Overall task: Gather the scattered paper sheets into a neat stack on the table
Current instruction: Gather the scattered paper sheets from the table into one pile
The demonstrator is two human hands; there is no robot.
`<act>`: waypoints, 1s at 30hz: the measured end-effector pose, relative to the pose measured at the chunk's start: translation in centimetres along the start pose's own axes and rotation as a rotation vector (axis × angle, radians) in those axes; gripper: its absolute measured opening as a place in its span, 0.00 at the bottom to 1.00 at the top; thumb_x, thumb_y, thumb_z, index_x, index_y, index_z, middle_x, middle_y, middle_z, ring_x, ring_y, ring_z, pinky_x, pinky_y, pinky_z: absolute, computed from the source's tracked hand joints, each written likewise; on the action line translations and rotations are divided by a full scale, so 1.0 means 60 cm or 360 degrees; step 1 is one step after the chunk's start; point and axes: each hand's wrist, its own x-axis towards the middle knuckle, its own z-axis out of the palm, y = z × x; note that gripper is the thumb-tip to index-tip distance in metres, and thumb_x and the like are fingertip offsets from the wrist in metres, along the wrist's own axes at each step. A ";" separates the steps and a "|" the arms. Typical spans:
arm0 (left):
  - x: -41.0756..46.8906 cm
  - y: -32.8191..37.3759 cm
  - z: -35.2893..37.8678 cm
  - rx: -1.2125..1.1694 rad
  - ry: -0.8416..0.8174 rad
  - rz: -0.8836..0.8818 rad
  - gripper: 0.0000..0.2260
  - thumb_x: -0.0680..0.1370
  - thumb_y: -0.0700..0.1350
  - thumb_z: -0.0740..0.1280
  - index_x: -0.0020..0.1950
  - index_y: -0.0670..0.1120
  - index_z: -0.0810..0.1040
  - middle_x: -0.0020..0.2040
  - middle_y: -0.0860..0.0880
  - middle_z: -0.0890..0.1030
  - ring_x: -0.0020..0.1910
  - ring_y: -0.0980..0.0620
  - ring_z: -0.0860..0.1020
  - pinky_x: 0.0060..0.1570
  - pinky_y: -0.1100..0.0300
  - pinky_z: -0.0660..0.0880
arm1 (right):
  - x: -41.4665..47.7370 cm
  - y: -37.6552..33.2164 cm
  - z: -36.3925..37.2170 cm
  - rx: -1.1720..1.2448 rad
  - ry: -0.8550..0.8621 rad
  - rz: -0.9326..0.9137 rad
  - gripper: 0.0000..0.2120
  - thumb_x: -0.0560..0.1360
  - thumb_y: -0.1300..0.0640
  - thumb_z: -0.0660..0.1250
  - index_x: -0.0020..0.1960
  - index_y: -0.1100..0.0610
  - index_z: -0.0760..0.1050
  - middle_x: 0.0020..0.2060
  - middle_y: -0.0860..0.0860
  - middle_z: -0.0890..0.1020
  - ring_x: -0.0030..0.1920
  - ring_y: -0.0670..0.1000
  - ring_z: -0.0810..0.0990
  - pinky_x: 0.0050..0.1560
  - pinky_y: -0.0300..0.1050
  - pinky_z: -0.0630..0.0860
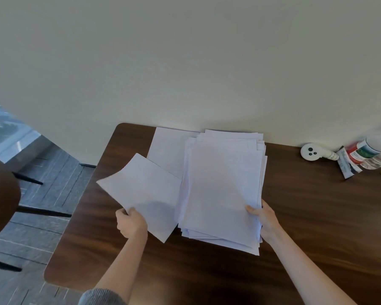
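The left hand (pixel 131 223) pinches a loose sheet (pixel 141 192), lifted clear to add; the right hand (pixel 265 221) grips the stack (pixel 222 190), steadying it on the surface (pixel 317 216).

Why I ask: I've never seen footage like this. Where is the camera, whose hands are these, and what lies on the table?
No machine here: a person works with bare hands. The one picture comes from a wide-angle camera worn on their head, looking forward and down. On the brown table lies a rough stack of white paper, with one flat sheet at its left, near the wall. The left hand pinches a loose sheet by its near edge. The right hand holds the stack's right edge, thumb on top. At the far right are a white round object and some containers, too blurred to name.
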 end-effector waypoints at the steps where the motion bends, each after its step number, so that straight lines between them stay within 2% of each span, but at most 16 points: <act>1: -0.005 0.007 -0.006 -0.0058 -0.0002 0.0118 0.10 0.81 0.42 0.61 0.61 0.40 0.73 0.53 0.39 0.78 0.51 0.38 0.77 0.49 0.48 0.72 | 0.000 -0.003 0.000 0.0006 -0.0018 -0.0006 0.22 0.75 0.63 0.69 0.67 0.52 0.71 0.59 0.55 0.78 0.59 0.60 0.77 0.63 0.65 0.73; 3: 0.000 0.022 -0.012 -0.0140 -0.0043 0.0306 0.07 0.82 0.39 0.60 0.58 0.38 0.72 0.48 0.41 0.76 0.46 0.43 0.74 0.45 0.52 0.67 | 0.001 -0.008 0.000 0.0013 -0.0042 -0.0004 0.23 0.74 0.63 0.70 0.67 0.52 0.72 0.60 0.55 0.79 0.60 0.60 0.77 0.63 0.66 0.73; 6: 0.016 0.055 -0.006 -0.0107 -0.0131 0.0521 0.04 0.82 0.39 0.60 0.53 0.38 0.71 0.45 0.42 0.76 0.43 0.45 0.73 0.43 0.54 0.66 | 0.000 -0.018 0.002 0.0030 -0.0077 -0.0019 0.25 0.72 0.62 0.73 0.68 0.52 0.72 0.60 0.55 0.79 0.60 0.61 0.77 0.63 0.67 0.72; 10: 0.046 0.101 0.022 -0.0003 -0.0401 0.0731 0.05 0.82 0.40 0.61 0.47 0.40 0.70 0.41 0.46 0.76 0.42 0.45 0.74 0.42 0.55 0.69 | -0.009 -0.029 0.004 0.0085 -0.0098 -0.0045 0.23 0.73 0.63 0.71 0.67 0.53 0.73 0.59 0.55 0.80 0.59 0.60 0.78 0.61 0.63 0.74; 13: 0.069 0.138 0.052 0.0113 -0.0606 0.0861 0.04 0.82 0.42 0.62 0.49 0.42 0.73 0.42 0.47 0.77 0.43 0.45 0.77 0.43 0.52 0.74 | -0.012 -0.033 0.006 0.0124 -0.0074 -0.0053 0.24 0.72 0.63 0.72 0.67 0.54 0.73 0.59 0.56 0.80 0.59 0.60 0.78 0.61 0.64 0.74; 15: 0.082 0.157 0.072 0.0224 -0.0647 0.0945 0.05 0.82 0.43 0.61 0.49 0.42 0.73 0.43 0.45 0.78 0.41 0.44 0.77 0.43 0.49 0.76 | -0.014 -0.034 0.005 0.0157 -0.0064 -0.0057 0.24 0.72 0.63 0.71 0.67 0.54 0.73 0.59 0.56 0.81 0.59 0.60 0.79 0.60 0.63 0.75; 18: 0.103 0.178 0.106 0.0377 -0.0696 0.1045 0.07 0.82 0.41 0.60 0.46 0.40 0.71 0.37 0.47 0.75 0.36 0.45 0.73 0.35 0.54 0.70 | -0.013 -0.031 0.003 0.0196 -0.0052 -0.0053 0.23 0.72 0.64 0.71 0.66 0.54 0.73 0.58 0.56 0.81 0.59 0.61 0.79 0.60 0.63 0.76; 20: 0.121 0.189 0.132 0.0471 -0.0701 0.1065 0.06 0.81 0.41 0.59 0.47 0.39 0.71 0.38 0.44 0.75 0.35 0.43 0.72 0.34 0.55 0.67 | -0.007 -0.027 0.003 0.0225 -0.0029 -0.0061 0.22 0.73 0.64 0.70 0.65 0.55 0.73 0.58 0.56 0.82 0.58 0.61 0.80 0.59 0.62 0.76; 23: 0.137 0.204 0.161 0.0617 -0.0660 0.1044 0.08 0.81 0.42 0.59 0.51 0.39 0.74 0.45 0.41 0.77 0.43 0.40 0.75 0.38 0.52 0.69 | 0.002 -0.019 0.009 0.0248 -0.0021 -0.0072 0.20 0.74 0.65 0.69 0.64 0.55 0.74 0.56 0.56 0.82 0.57 0.60 0.80 0.56 0.60 0.78; 25: 0.136 0.206 0.175 0.0786 -0.0587 0.1012 0.11 0.80 0.45 0.62 0.56 0.38 0.75 0.55 0.39 0.75 0.56 0.38 0.73 0.47 0.47 0.71 | 0.008 -0.014 0.013 0.0264 -0.0014 -0.0069 0.21 0.73 0.65 0.70 0.64 0.55 0.74 0.57 0.57 0.82 0.57 0.61 0.80 0.55 0.60 0.79; 27: 0.126 0.204 0.186 0.0977 -0.0465 0.0931 0.20 0.77 0.49 0.68 0.64 0.38 0.72 0.64 0.38 0.69 0.64 0.38 0.66 0.58 0.43 0.69 | 0.014 -0.009 0.014 0.0271 0.0023 -0.0060 0.21 0.73 0.65 0.70 0.64 0.54 0.74 0.56 0.56 0.82 0.56 0.60 0.81 0.52 0.58 0.79; 30: 0.111 0.206 0.191 0.0999 -0.0347 0.0819 0.35 0.70 0.51 0.76 0.67 0.37 0.63 0.67 0.37 0.66 0.66 0.37 0.65 0.62 0.42 0.67 | 0.022 -0.002 0.012 0.0245 0.0074 -0.0044 0.20 0.73 0.65 0.70 0.64 0.54 0.75 0.55 0.56 0.82 0.56 0.60 0.81 0.52 0.58 0.79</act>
